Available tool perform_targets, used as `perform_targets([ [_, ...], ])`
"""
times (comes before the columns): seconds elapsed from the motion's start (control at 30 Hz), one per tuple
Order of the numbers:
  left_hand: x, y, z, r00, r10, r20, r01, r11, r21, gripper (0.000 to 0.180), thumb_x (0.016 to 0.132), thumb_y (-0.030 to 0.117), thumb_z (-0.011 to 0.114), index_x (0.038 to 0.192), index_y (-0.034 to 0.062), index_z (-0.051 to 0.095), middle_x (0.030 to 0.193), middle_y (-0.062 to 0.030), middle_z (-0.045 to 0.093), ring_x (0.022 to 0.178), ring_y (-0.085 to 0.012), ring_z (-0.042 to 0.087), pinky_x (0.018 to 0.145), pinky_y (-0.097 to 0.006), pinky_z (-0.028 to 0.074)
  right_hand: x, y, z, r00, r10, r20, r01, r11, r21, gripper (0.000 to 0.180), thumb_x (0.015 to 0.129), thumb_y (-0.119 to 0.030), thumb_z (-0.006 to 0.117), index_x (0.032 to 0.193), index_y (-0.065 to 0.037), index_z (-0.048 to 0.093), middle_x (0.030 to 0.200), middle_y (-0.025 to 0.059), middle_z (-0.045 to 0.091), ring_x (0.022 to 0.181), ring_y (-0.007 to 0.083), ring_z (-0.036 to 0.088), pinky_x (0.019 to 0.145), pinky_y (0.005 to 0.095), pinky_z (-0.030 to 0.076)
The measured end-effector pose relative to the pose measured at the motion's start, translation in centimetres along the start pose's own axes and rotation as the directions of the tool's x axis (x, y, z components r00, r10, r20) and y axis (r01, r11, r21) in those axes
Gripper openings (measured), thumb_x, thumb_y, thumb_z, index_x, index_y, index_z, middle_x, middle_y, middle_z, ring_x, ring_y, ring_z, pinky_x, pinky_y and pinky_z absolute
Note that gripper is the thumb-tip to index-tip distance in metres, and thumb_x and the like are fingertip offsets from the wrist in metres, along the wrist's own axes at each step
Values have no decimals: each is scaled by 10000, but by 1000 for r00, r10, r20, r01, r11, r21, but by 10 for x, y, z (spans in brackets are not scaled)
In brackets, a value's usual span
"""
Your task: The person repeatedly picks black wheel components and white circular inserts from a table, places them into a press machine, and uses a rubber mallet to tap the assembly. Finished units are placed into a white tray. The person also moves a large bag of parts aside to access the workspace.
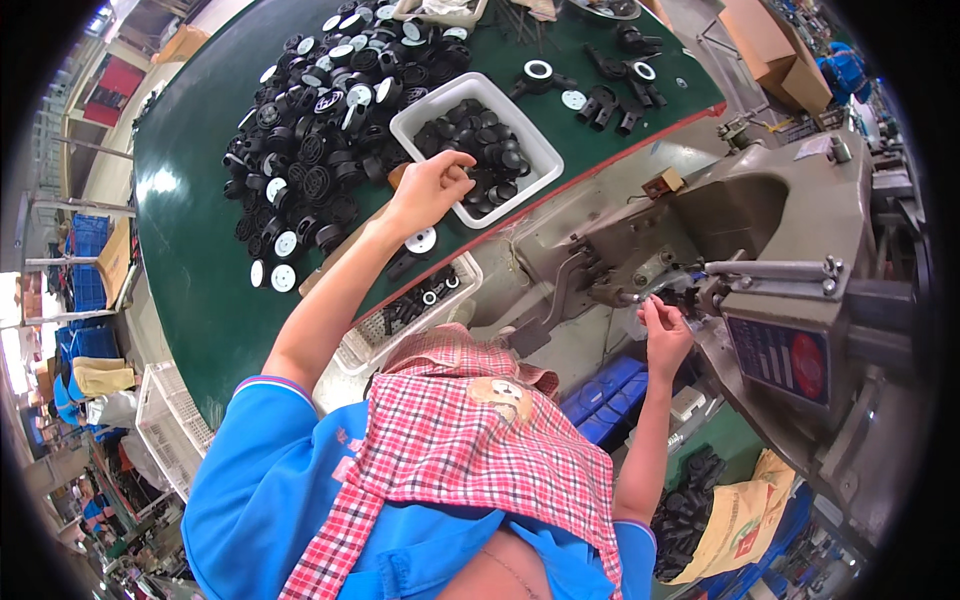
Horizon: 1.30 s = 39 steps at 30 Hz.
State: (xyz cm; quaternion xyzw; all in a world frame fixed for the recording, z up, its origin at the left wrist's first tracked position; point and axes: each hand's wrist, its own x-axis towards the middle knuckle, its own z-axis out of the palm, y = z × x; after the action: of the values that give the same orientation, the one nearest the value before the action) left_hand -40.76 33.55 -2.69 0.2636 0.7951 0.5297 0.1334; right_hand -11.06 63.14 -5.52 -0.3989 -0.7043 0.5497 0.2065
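Upper centre, the left hand (430, 190) half-curls over smooth, round black caps (486, 120). Centre-right, the right hand (666, 338) pinches; both grasps unclear.

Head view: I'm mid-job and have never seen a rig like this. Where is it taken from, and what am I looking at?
There is no robot here: a person works bare-handed. A wide fisheye camera on the person's head looks down, so straight edges bend, and the picture's left is the person's left. The checked apron is the wearer's own. On the green table lie a heap of black and white parts and a white tub of small dark pieces. The left hand is over the tub's left side, fingers curled; the right hand is up at a grey machine, fingertips close together. Whether either hand holds something, I can't tell.
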Motion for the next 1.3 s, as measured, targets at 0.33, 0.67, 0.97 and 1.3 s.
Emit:
perform_targets([
  [0.33,-104,-45,-35,895,-436,-92,402,879,-257,185,890,112,708,969,-49,660,802,-73,696,703,-100,642,635,-242,520,-50,-15,74,844,-291,451,462,821,-335,259,812,-184,776,960,20,720,842,134,701,695,265,664,640,353,522],
  [0.67,-96,-53,-35,858,-509,-66,502,859,-102,284,863,247,738,864,-32,687,696,-37,661,574,-88,583,524,-239,457,-46,-25,286,502,-612,611,613,750,248,652,698,-107,822,1283,-14,549,1224,191,609,1137,372,571,964,432,472],
  [0.97,-121,-54,3,785,-413,-462,419,903,-94,267,878,219,730,840,-36,662,720,-99,695,632,-118,633,601,-284,509,-62,-21,299,597,-642,481,619,751,233,586,657,-106,839,1177,4,594,1154,183,638,1075,381,591,921,440,479],
  [1.3,-122,-55,22,713,-412,-567,402,903,-150,294,883,240,737,805,-28,647,674,-75,675,592,-98,605,543,-272,490,-61,-17,302,575,-681,453,646,718,259,540,698,-153,799,1167,2,581,1120,205,642,1028,401,597,896,454,479],
])
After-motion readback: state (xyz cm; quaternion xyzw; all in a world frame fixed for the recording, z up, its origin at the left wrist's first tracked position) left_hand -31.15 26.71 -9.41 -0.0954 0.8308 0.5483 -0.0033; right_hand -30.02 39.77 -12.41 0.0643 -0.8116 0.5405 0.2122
